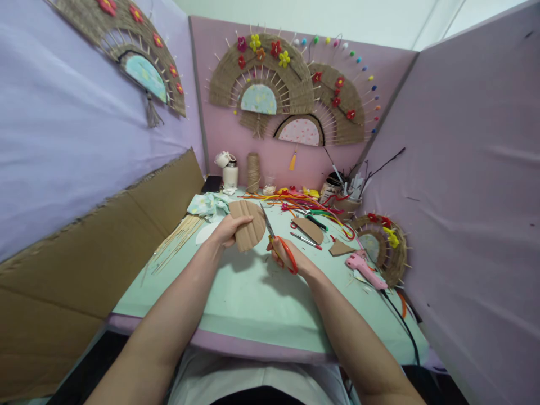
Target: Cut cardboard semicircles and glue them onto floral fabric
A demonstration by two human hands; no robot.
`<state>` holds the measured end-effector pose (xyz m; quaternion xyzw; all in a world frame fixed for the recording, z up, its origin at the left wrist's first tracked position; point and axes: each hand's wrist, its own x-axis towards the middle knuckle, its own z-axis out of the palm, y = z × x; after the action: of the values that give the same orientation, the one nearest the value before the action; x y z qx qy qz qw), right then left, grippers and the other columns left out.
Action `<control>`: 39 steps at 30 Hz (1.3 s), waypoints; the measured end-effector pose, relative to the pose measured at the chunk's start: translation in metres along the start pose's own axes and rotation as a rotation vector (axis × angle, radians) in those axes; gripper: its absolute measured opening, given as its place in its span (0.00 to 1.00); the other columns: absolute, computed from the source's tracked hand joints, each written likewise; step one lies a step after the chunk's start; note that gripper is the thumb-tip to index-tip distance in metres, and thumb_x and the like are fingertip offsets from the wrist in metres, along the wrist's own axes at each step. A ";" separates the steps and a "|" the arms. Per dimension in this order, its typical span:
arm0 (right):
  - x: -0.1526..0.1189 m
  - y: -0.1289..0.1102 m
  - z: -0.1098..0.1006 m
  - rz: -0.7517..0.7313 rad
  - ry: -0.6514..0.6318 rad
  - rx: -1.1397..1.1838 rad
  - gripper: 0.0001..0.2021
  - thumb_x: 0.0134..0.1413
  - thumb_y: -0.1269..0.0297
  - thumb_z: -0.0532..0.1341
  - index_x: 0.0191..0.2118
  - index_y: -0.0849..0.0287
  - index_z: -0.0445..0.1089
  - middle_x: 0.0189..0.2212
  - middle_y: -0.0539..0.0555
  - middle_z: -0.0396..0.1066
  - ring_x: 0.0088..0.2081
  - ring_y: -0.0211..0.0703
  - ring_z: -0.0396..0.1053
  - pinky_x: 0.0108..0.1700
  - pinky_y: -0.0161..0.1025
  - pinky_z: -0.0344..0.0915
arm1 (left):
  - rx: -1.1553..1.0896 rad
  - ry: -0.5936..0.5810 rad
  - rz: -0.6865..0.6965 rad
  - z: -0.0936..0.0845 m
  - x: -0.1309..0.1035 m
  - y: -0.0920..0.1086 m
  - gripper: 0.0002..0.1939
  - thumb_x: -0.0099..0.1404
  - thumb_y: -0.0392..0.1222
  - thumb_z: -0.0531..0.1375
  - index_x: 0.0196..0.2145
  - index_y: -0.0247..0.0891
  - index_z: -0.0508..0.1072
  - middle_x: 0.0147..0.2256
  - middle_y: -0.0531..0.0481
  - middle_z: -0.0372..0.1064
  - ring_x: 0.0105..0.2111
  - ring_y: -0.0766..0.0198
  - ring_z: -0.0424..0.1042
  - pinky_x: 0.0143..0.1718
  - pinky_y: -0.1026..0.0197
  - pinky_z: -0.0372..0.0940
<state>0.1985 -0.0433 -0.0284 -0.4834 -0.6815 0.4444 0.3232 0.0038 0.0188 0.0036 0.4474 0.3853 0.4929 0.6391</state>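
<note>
My left hand (232, 229) grips a half-round piece of cardboard (252, 229) by its left side, thumb across the face, held up above the table. In my right hand (280, 253) is a pair of scissors (288, 254) with orange-red handles. The blades point up and away, beside the curved right edge of the cardboard. Whether they touch it I cannot tell. A second half-round cardboard piece (309, 230) lies to the right, with a pen (306, 241) in front of it. Part of a white shape (206, 233) shows behind my left wrist.
Thin wooden sticks (179, 236) and a patterned cloth (208, 205) lie at the left. A pink glue gun (365, 271) with a black cord and a cardboard scrap (341, 247) are at the right. Colourful pipe cleaners (295, 198), a twine spool (253, 173) and a bottle (230, 174) stand behind.
</note>
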 end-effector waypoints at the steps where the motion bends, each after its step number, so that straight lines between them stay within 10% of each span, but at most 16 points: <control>1: 0.000 0.001 0.000 -0.005 -0.008 -0.004 0.33 0.56 0.32 0.41 0.36 0.60 0.63 0.17 0.45 0.57 0.16 0.32 0.55 0.18 0.31 0.54 | 0.004 -0.012 -0.008 0.000 0.000 0.000 0.26 0.45 0.44 0.71 0.43 0.36 0.73 0.37 0.44 0.76 0.38 0.52 0.76 0.44 0.49 0.69; 39: 0.001 -0.011 -0.005 0.152 0.182 -0.220 0.21 0.55 0.45 0.53 0.26 0.59 0.66 0.13 0.47 0.58 0.18 0.38 0.58 0.22 0.34 0.52 | -0.009 -0.006 -0.011 0.004 0.000 -0.008 0.26 0.44 0.44 0.71 0.42 0.36 0.73 0.36 0.45 0.76 0.37 0.52 0.75 0.43 0.49 0.69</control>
<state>0.1984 -0.0425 -0.0164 -0.6044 -0.6552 0.3447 0.2942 0.0098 0.0171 -0.0023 0.4437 0.3837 0.4899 0.6449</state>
